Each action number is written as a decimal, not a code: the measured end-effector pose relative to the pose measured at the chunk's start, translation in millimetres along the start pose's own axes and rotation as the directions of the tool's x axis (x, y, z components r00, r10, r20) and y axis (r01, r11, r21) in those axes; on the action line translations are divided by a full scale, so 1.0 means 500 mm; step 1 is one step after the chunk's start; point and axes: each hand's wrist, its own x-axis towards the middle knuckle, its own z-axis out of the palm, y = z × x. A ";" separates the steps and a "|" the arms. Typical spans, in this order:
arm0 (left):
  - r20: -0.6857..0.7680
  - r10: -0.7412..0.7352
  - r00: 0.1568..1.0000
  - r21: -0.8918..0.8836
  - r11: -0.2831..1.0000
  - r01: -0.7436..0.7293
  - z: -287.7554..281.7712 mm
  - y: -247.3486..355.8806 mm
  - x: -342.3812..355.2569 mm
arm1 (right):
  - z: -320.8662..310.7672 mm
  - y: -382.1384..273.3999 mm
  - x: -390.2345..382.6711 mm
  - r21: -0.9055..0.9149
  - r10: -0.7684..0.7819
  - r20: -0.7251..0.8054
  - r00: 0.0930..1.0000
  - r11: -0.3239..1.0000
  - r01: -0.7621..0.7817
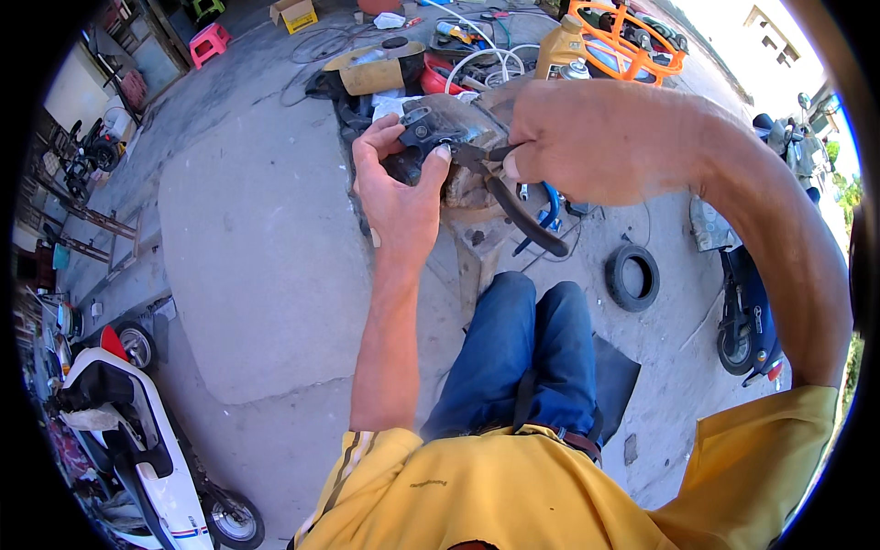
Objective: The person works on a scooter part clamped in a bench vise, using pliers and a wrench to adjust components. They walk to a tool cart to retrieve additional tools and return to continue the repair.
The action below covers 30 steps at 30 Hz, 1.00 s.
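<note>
My left hand (403, 206) is closed around a small black metal part (422, 133), thumb and fingers on either side of it. Pliers (527, 220) with dark handles are gripped in my right hand (587, 142), which comes over from the right with the arm bent high. Their jaws reach to the near right side of the black part, by my left thumb; whether they are clamped on it I cannot tell. Just beneath both hands is a worn block (469, 188) on a stand, partly hidden by them.
Beyond the block lie a tan container (383, 73), a red bowl-like thing (436, 75), a yellow-brown bottle (560, 46) and an orange wheel (632, 41). A small tyre (632, 278) lies right of my knees. A white scooter (170, 458) stands at lower left, a blue one (759, 316) at right.
</note>
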 end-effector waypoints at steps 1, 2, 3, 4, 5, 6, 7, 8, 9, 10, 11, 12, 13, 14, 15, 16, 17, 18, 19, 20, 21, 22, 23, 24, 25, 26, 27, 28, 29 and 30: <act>0.010 0.006 1.000 0.001 1.000 -0.006 0.004 -0.001 -0.002 | 0.009 0.012 -0.020 -0.054 -0.053 -0.078 0.996 0.997 0.049; 0.005 0.001 1.000 -0.011 1.000 0.000 0.011 0.000 0.001 | 0.014 0.029 -0.038 -0.131 -0.106 -0.161 0.981 0.988 0.085; 0.007 -0.012 1.000 -0.017 1.000 0.012 0.014 0.003 -0.001 | 0.020 0.043 -0.052 -0.206 -0.164 -0.240 0.957 0.972 0.115; 0.006 -0.020 1.000 -0.027 0.999 0.020 0.021 0.007 0.001 | -0.013 0.026 -0.083 0.146 0.112 -0.222 0.969 0.986 -0.080; 0.014 -0.014 1.000 -0.030 0.999 0.014 0.026 0.007 0.000 | -0.034 0.019 -0.105 0.469 0.363 -0.111 0.925 0.840 -0.273; 0.009 -0.004 1.000 -0.022 1.000 0.004 0.022 0.006 0.002 | -0.037 0.028 -0.109 0.588 0.392 -0.006 0.920 0.745 -0.314; 0.004 0.005 1.000 -0.015 1.000 -0.005 0.019 0.006 0.003 | -0.028 0.038 -0.116 0.668 0.385 -0.022 0.923 0.692 -0.272; 0.000 -0.002 1.000 -0.015 1.000 0.002 0.015 0.011 0.003 | -0.007 0.044 -0.121 0.738 0.377 -0.041 0.925 0.636 -0.226; -0.008 -0.007 1.000 -0.012 1.000 0.007 0.013 0.013 0.004 | 0.021 0.054 -0.121 0.799 0.365 -0.061 0.929 0.575 -0.174; -0.020 -0.012 1.000 -0.005 1.000 0.012 0.009 0.014 0.005 | 0.061 0.058 -0.115 0.872 0.375 -0.112 0.920 0.480 -0.090; -0.032 -0.018 0.999 0.001 1.000 0.018 -0.002 0.008 0.002 | 0.111 0.059 -0.103 0.872 0.374 -0.198 0.906 0.490 -0.012; -0.026 -0.029 0.999 -0.006 1.000 0.029 -0.004 0.004 0.000 | 0.160 0.060 -0.102 0.869 0.393 -0.273 0.878 0.493 0.050; 0.004 -0.048 0.999 -0.031 0.998 0.048 0.008 -0.001 -0.003 | 0.195 0.058 -0.113 0.898 0.428 -0.282 0.859 0.433 0.080; 0.021 -0.057 0.998 -0.043 0.997 0.058 0.013 0.009 0.000 | 0.219 0.051 -0.124 0.917 0.449 -0.298 0.842 0.378 0.123; 0.036 -0.067 0.997 -0.041 0.997 0.069 0.017 0.017 0.002 | 0.244 0.049 -0.128 0.955 0.447 -0.263 0.855 0.250 0.162; 0.045 -0.076 0.996 -0.023 0.997 0.077 0.015 0.025 0.002 | 0.271 0.048 -0.128 0.973 0.427 -0.232 0.874 0.108 0.205; 0.047 -0.081 0.996 -0.009 0.997 0.082 0.013 0.027 0.001 | 0.297 0.047 -0.126 0.971 0.410 -0.227 0.883 0.025 0.238; 0.050 -0.074 0.996 0.011 0.997 0.074 0.010 0.027 0.003 | 0.327 0.046 -0.119 0.958 0.390 -0.236 0.890 -0.060 0.280; 0.048 -0.071 0.996 0.033 0.997 0.070 0.006 0.026 0.003 | 0.345 0.041 -0.111 0.938 0.369 -0.240 0.898 -0.152 0.313; 0.056 -0.053 0.997 0.058 0.997 0.049 0.003 0.024 0.005 | 0.362 0.038 -0.104 0.909 0.352 -0.241 0.905 -0.245 0.337; 0.069 -0.036 0.997 0.085 0.996 0.030 -0.001 0.021 0.006 | 0.381 0.035 -0.097 0.872 0.336 -0.241 0.911 -0.337 0.355; 0.075 -0.023 0.997 0.113 0.993 0.014 -0.010 0.020 0.005 | 0.391 0.035 -0.092 0.856 0.298 -0.238 0.925 -0.386 0.344; 0.078 -0.022 0.997 0.126 0.992 0.012 -0.017 0.021 0.006 | 0.397 0.038 -0.084 0.859 0.265 -0.261 0.928 -0.375 0.349; 0.081 -0.020 0.997 0.126 0.992 0.010 -0.018 0.021 0.005 | 0.403 0.045 -0.079 0.864 0.238 -0.284 0.929 -0.356 0.356; 0.085 -0.020 0.996 0.125 0.992 0.009 -0.020 0.021 0.006 | 0.410 0.050 -0.072 0.867 0.210 -0.307 0.928 -0.341 0.363; 0.092 -0.024 0.995 0.125 0.992 0.012 -0.022 0.022 0.008 | 0.405 0.053 -0.071 0.876 0.188 -0.311 0.932 -0.323 0.358; 0.093 -0.025 0.995 0.114 0.993 0.014 -0.021 0.023 0.006 | 0.401 0.057 -0.071 0.889 0.166 -0.315 0.935 -0.293 0.351; 0.095 -0.026 0.995 0.103 0.995 0.016 -0.019 0.025 0.004 | 0.401 0.058 -0.069 0.881 0.164 -0.303 0.939 -0.328 0.342; 0.093 -0.041 0.995 0.099 0.995 0.032 -0.016 0.030 0.005 | 0.393 0.064 -0.072 0.915 0.190 -0.345 0.919 -0.152 0.375; 0.086 -0.057 0.995 0.091 0.995 0.049 -0.012 0.033 0.004 | 0.380 0.074 -0.083 0.920 0.206 -0.389 0.898 0.033 0.391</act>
